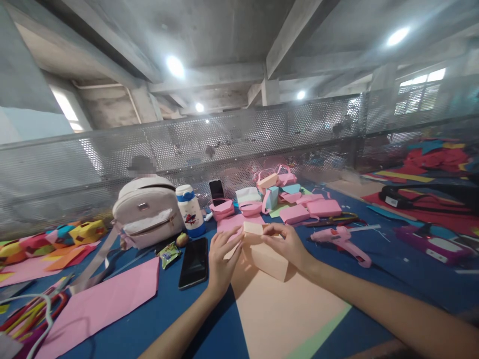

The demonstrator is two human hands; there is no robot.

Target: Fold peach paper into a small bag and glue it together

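A small peach paper box [267,259] is between my two hands, over the sheets on the table. My left hand [223,257] has its thumb and fingers at the box's left end, beside a raised flap [253,229]. On the other side, my right hand [287,245] grips the upper edge, its thumb and forefinger close to that same flap. Under the box lie a large peach sheet [284,309] and a green sheet [322,334], whose edge sticks out. Parts of the fingertips are hidden behind the paper.
Left of my hands are a dark phone [193,263], a snack packet [169,255], a bottle [190,212], a white backpack [149,214] and pink paper [108,304]. Pink paper pieces [295,214] are behind. A pink glue gun [344,242] with its cord lies right. Perforated metal panels [239,142] border the back.
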